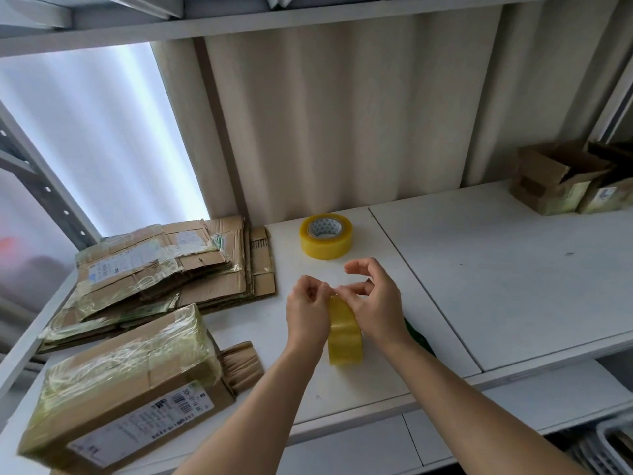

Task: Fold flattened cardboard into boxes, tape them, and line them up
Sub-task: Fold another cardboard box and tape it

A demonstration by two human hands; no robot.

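My left hand and my right hand hold a yellow tape roll upright above the white table. Both hands pinch at the top of the roll, thumbs and fingertips close together at its edge. A second yellow tape roll lies flat on the table just behind them. A stack of flattened cardboard lies at the left. In front of it lies a folded cardboard box, wrapped in old tape and bearing a shipping label.
Open cardboard boxes stand at the far right against the corrugated wall. A dark green object peeks out behind my right forearm. A shelf runs overhead. A white basket sits below the table at the lower right.
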